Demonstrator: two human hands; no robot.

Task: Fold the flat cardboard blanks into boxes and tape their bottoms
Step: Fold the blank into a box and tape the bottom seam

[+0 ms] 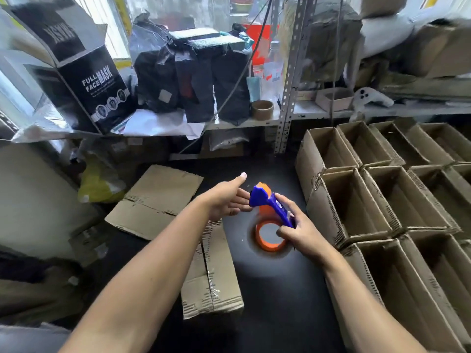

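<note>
While both forearms are stretched over a dark tabletop (267, 289), the scene is laid out as follows:

Right hand (297, 229): curled round the handle of a blue tape dispenser (270, 202); the dispenser is held just above the tabletop, its orange tape roll (270, 235) hanging below the handle.

Left hand (229, 200): held open, palm turned toward the dispenser, thumb raised; its fingertips are seen right beside the dispenser's blue head; whether they touch it cannot be told.

Flat cardboard blanks: one blank (155, 200) is lying flat at the left of the tabletop; a second blank (211, 271) is lying nearer the viewer, partly hidden under the left forearm; a strip of clear tape is seen along its middle seam.

Folded boxes (377, 200): many open-topped cardboard boxes are packed side by side in rows at the right; their flaps are standing up.

Shelf (254, 121): set behind the tabletop on a perforated metal upright; a black box printed "FULL FACE MASK" (96, 85), several black bags (198, 80) and a brown tape core (262, 109) are carried on it.
</note>
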